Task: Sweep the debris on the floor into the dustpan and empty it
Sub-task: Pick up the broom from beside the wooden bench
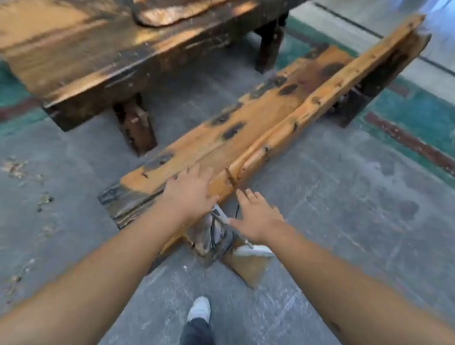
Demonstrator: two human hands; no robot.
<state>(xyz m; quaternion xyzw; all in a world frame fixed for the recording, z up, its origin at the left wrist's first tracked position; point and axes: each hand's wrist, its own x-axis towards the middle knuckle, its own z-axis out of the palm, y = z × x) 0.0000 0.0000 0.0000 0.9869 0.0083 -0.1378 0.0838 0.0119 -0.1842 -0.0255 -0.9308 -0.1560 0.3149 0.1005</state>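
Both arms reach to frame centre. Left hand point(188, 193) flat, fingers spread, palm down on the near end of a long wooden bench point(256, 125); grips nothing. Right hand point(255, 216) open, fingers splayed, just right of the bench end, holding nothing. Debris point(15, 167) sits on the grey floor point(356, 212) at left of frame, well apart from the left hand. Dustpan not identifiable.

Workshop-like space: rough wooden benches point(268, 115), worn painted concrete floor point(356, 212).
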